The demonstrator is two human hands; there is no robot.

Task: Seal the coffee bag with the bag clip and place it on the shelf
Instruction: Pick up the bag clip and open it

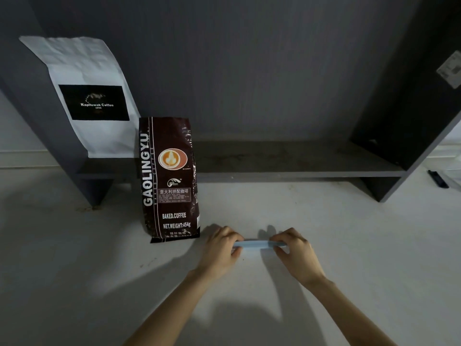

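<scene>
A dark brown coffee bag stands upright on the white table, leaning against the front edge of the grey shelf. Just right of its base, both hands hold a long light-blue bag clip level above the table. My left hand pinches its left end and my right hand pinches its right end. The clip is apart from the bag. Whether the clip's jaws are apart is not visible.
A white coffee bag with a black label stands at the left end of the shelf, against its side panel. The shelf's dark right side panel rises at the right. A small black object lies on the table at far right.
</scene>
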